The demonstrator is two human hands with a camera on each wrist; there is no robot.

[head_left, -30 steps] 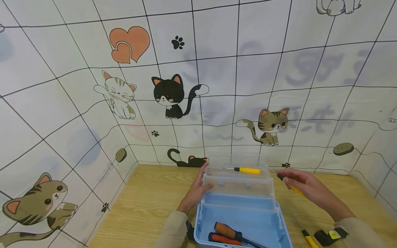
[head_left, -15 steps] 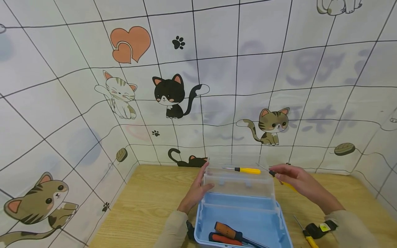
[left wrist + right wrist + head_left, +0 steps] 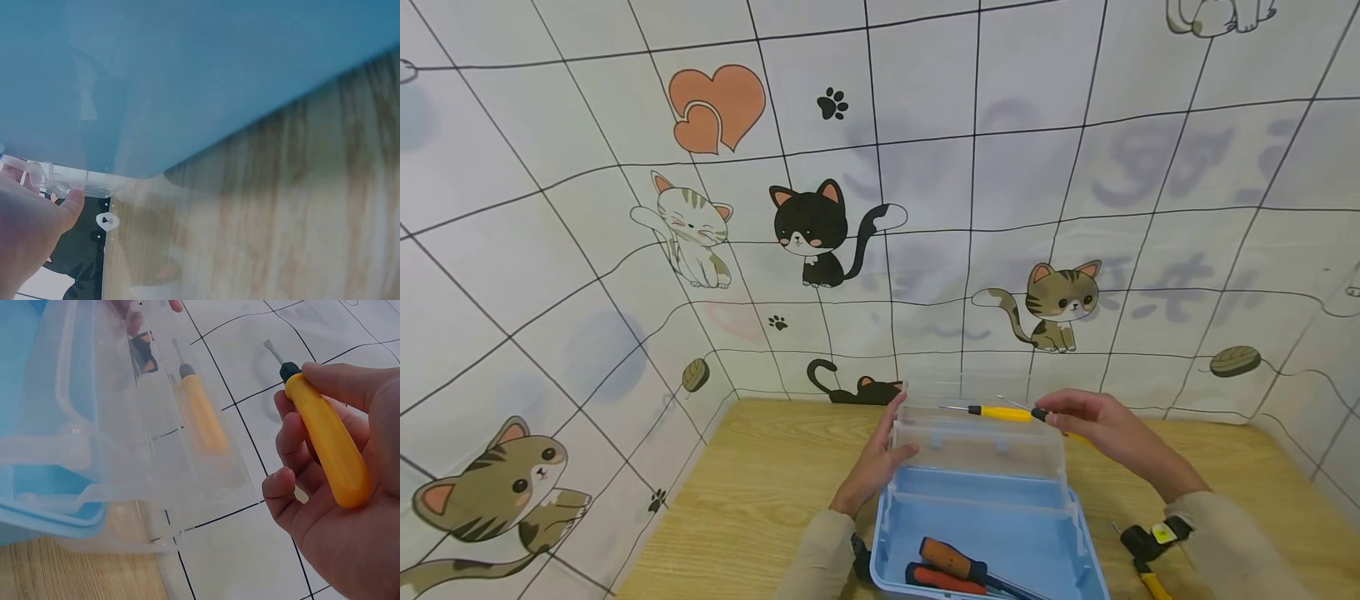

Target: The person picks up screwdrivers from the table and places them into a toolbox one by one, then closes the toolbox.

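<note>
Roughly at 7 o'clock inside the blue box (image 3: 1022,533), a brown-handled screwdriver (image 3: 951,558) overlaps a red-handled tool (image 3: 936,577), hiding part of it. At 12 o'clock rises the clear lid (image 3: 970,450), swung open, with a small yellow screwdriver (image 3: 1003,413) in its far compartment; in the right wrist view, a see-through wall stands between that tool and the right hand (image 3: 1093,417). At 4 o'clock, outside the box, a third-party neighbour of the same kind, a black-and-yellow screwdriver (image 3: 1153,583), has its shaft partly covered by a black wrist strap (image 3: 1153,537).

At 2 o'clock the right hand's grip is clamped on the held screwdriver (image 3: 331,447), yellow with a dark collar, its tip aimed toward 10 o'clock. At 10 o'clock the grip of the left hand (image 3: 880,454) pinches the clear lid's edge.

The surface (image 3: 775,450) is pale wood-grain. Around it, at 9, 12 and 3 o'clock, a white wall covering (image 3: 925,83) carries black grid lines, cartoon cats and paw prints, with an orange heart (image 3: 718,108) toward 11 o'clock.
</note>
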